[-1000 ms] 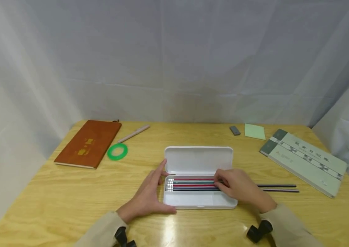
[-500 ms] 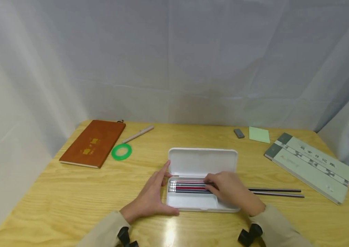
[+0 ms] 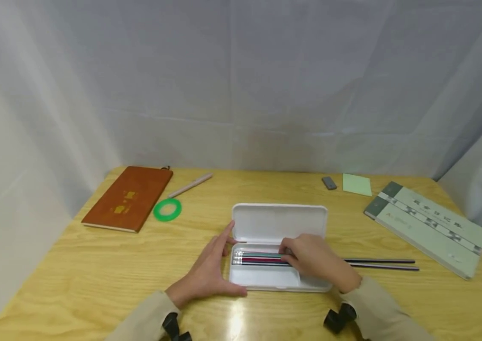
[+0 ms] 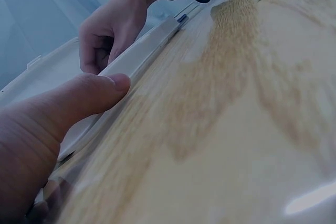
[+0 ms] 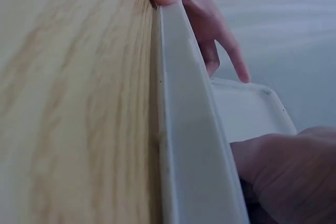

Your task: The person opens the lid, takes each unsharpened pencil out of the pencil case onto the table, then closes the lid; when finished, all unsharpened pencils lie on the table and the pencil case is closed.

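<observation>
A white pencil case (image 3: pixel 266 279) lies with its lid (image 3: pixel 279 222) raised, holding several striped pencils (image 3: pixel 262 260) with silver ends to the left. My left hand (image 3: pixel 206 272) holds the case's left end: the thumb lies along the front wall, other fingers reach the hinge and lid side. Inside the case, my right hand (image 3: pixel 315 258) has curled fingers on the pencils and pinches at them; its fingertips are partly hidden. In the right wrist view, the front wall (image 5: pixel 189 103) hides the pencils. Two dark pencils (image 3: pixel 386 264) lie to the right, their left ends hidden behind the right hand.
At the left are a brown notebook (image 3: pixel 127 199), a green tape ring (image 3: pixel 167 210) and a pale pen (image 3: pixel 190 185). A grey eraser (image 3: pixel 329 183), pale green sticky notes (image 3: pixel 357 184) and a grey-green book (image 3: pixel 428 229) are at the right. A curtain stands behind the table.
My right hand has moved left along the pencils within the case. A teal pencil shows more plainly towards the back of the row, and the red one there is gone from view. My left hand stays put.
</observation>
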Action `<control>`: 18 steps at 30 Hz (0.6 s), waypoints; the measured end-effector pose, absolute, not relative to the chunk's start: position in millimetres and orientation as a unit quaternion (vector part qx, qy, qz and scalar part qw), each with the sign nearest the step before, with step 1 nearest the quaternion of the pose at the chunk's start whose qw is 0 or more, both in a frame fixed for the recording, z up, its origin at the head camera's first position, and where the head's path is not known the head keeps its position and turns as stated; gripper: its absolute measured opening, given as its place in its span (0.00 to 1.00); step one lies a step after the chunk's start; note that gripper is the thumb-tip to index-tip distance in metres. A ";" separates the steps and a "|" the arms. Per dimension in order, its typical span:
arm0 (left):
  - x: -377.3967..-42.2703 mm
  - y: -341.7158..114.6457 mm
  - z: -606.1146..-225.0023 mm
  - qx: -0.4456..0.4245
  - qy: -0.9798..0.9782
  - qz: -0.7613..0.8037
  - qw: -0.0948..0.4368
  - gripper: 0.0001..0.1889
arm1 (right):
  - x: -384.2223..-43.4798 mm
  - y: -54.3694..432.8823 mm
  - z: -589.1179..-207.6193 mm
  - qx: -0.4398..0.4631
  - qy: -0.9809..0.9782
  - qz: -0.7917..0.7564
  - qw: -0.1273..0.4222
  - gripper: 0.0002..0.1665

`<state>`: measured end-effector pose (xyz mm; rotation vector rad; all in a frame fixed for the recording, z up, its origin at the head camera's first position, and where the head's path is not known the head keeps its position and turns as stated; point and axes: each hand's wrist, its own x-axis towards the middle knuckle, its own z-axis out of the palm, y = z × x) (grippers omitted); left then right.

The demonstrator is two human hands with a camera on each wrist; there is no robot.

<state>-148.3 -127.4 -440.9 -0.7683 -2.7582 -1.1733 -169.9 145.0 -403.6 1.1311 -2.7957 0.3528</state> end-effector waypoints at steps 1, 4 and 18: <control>-148.3 -127.7 -440.9 -0.247 -0.891 -0.380 0.023 0.75 | -169.9 144.5 -404.3 0.374 -0.918 0.118 0.055 0.03; -148.4 -128.5 -441.1 -0.246 -0.891 -0.380 0.021 0.75 | -169.1 143.8 -407.3 0.368 -0.918 0.136 0.054 0.03; -147.2 -127.5 -439.5 -0.246 -0.890 -0.383 0.020 0.75 | -148.1 218.5 -402.7 0.355 -0.881 0.252 0.187 0.11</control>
